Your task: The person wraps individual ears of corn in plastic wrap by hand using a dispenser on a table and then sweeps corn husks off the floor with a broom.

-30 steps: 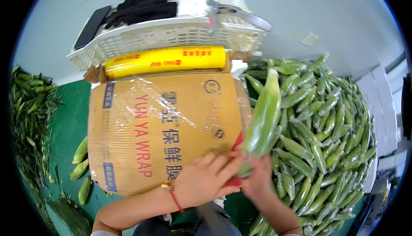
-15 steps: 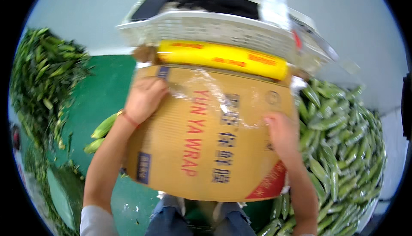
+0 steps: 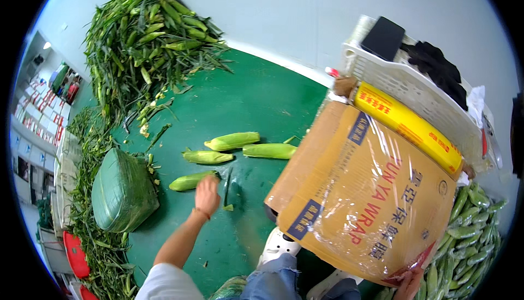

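Observation:
My left hand (image 3: 207,194) reaches down to the green floor, its fingers curled over the right end of an ear of corn in its husk (image 3: 188,181). Several more husked-on ears lie just beyond, among them one pale green ear (image 3: 232,141). A loose strip of leaf (image 3: 227,185) is beside my fingers. On the right, a large cardboard box with a film-covered top (image 3: 371,191) stands at my knees. My right hand (image 3: 410,284) is at the box's near right corner, partly cut off by the view's edge, its fingers mostly hidden.
A yellow film roll (image 3: 406,128) lies along the box's far edge, before a white basket (image 3: 420,76) with dark cloth. Wrapped corn (image 3: 466,234) is heaped at right. Far left stand a corn pile (image 3: 147,38), a green wrapped bundle (image 3: 123,191) and scattered leaves (image 3: 98,245).
My view has swung left, so the box now sits at the right. My left hand has left the box top for the corn on the floor; my right hand has moved to the box's near corner.

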`<state>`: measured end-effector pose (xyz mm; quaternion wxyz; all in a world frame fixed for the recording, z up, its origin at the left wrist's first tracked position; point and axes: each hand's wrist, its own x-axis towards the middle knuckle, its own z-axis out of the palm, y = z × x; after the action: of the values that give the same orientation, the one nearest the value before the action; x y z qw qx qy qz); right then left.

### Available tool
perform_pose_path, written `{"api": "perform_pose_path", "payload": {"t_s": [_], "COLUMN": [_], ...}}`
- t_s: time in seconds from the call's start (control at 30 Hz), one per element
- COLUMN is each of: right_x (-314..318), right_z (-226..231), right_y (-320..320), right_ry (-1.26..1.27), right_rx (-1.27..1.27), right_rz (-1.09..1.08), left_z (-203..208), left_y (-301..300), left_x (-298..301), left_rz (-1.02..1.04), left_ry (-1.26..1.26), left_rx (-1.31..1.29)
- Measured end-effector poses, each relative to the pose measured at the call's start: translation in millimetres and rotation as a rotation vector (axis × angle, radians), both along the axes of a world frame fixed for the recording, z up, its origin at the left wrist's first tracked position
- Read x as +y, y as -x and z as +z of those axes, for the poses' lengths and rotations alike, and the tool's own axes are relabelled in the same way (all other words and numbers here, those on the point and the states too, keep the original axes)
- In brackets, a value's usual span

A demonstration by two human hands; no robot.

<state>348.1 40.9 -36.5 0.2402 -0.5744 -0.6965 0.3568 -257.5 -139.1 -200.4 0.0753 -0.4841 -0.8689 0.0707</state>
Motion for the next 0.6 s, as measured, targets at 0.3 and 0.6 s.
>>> {"api": "perform_pose_path", "payload": {"t_s": [0.3, 0.6], "right_x": [0.2, 0.8], "right_z": [42.3, 15.9], "right_y": [36.0, 14.8], "right_ry": [-0.022, -0.066], "right_rx": [-0.222, -0.386], "right_rz": [-0.043, -0.127], "left_z": [-5.4, 215.1], "left_y": [73.0, -148.8], "left_x": [-26.0, 142.2], "left_rz": [0.26, -0.673], "left_ry": [0.079, -0.427], "left_rx": [-0.312, -0.509]}}
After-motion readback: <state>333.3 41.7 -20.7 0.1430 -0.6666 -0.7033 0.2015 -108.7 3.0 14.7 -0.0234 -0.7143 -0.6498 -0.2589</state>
